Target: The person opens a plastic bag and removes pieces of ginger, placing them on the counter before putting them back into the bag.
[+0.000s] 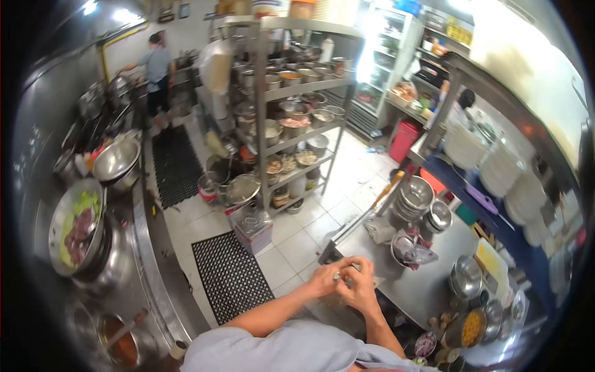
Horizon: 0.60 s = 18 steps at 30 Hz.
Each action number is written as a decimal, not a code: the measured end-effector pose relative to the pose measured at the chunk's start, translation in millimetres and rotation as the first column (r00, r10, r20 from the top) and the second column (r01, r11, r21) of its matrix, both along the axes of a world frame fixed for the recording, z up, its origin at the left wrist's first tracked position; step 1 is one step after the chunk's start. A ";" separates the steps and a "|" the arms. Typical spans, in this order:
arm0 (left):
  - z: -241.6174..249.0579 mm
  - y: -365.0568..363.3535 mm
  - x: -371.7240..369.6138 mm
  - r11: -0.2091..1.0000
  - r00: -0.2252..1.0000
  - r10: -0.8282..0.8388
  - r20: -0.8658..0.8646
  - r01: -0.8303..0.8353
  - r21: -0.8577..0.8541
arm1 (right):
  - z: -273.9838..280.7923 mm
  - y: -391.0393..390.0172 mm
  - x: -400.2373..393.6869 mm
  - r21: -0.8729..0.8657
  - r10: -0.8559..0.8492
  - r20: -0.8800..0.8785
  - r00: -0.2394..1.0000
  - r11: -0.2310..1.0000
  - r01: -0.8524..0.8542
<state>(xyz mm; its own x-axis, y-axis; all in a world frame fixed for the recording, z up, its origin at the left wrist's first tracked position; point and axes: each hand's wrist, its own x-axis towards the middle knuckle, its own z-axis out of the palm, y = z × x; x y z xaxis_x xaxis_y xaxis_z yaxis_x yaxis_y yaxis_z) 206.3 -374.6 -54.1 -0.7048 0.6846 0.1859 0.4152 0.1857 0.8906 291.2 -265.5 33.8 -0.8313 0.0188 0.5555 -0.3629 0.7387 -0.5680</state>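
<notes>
Both hands meet in front of the body, near the left edge of the steel table [406, 288]. My left hand [323, 280] has its fingers bent around something small that I cannot make out. Against it, my right hand [359, 285] is closed, its fingers curled over the same spot. A bowl with a plastic bag [416, 251] stands on the table to the right of the hands, with a folded cloth [380, 230] beside it.
A steel shelf rack [263, 124] with many pots stands ahead. On the left counter is a wok [75, 229] with meat and greens. Black mats [230, 273] lie on the floor. One person [158, 68] stands back left, another [462, 108] at the right behind stacked plates.
</notes>
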 end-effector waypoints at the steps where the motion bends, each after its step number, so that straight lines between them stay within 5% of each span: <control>1: -21.8 7.4 0.8 1.000 0.998 0.022 0.067 -0.021 -0.007 | -2.4 6.4 1.0 0.179 -0.008 0.023 1.000 0.984 0.003; 2: -33.2 13.3 0.6 0.999 0.991 0.033 0.128 -0.031 -0.014 | 3.0 6.5 1.4 0.187 0.017 0.024 1.000 0.982 -0.021; 3: -33.0 15.9 0.8 0.982 0.978 0.035 0.206 -0.072 0.175 | 13.1 5.6 8.3 0.271 -0.081 0.047 0.996 0.960 0.066; 4: -34.4 14.9 0.7 0.983 0.979 0.029 0.203 -0.065 0.173 | 21.1 6.6 16.0 0.348 -0.197 0.059 0.979 0.923 0.164; 6: -36.5 17.5 -1.3 0.914 0.707 0.208 0.675 -0.387 0.123 | 27.3 23.7 28.3 0.363 -0.326 0.076 0.942 0.889 0.279; 8: -32.1 16.5 -2.7 0.806 0.234 -0.229 0.945 -0.499 0.319 | 16.1 46.4 40.9 -0.021 -0.204 0.150 0.968 0.978 0.209; 9: -61.9 22.0 -9.7 0.608 0.239 -0.663 0.709 -0.381 0.697 | 3.1 54.5 50.1 -0.007 -0.163 0.231 0.959 0.986 0.169; 10: -80.6 35.4 -25.7 0.274 0.110 -0.940 0.323 -0.323 0.906 | -8.8 54.1 54.5 -0.043 -0.123 0.354 0.927 0.988 0.147; 12: -14.7 48.6 -13.1 0.612 0.339 -0.643 0.687 -0.313 0.727 | -18.8 45.0 61.8 -0.140 -0.065 0.311 0.948 0.984 0.113; 13: 11.9 52.8 -0.7 0.647 0.308 -0.666 0.679 -0.215 0.732 | -18.8 41.5 67.7 -0.189 -0.122 0.231 0.965 0.968 0.167; 15: 55.4 59.7 23.2 0.767 0.430 -0.458 0.778 -0.251 0.590 | -17.7 49.7 76.1 -0.229 -0.190 0.146 0.971 0.948 0.220; 16: 68.1 68.2 25.0 0.769 0.427 -0.475 0.769 -0.222 0.599 | -14.2 64.2 79.0 -0.298 -0.238 0.000 0.971 0.927 0.227; 18: 94.1 82.8 30.4 0.673 0.639 -0.676 0.368 0.331 0.661 | 10.0 87.0 94.3 -0.552 -0.286 -0.172 0.943 0.820 0.148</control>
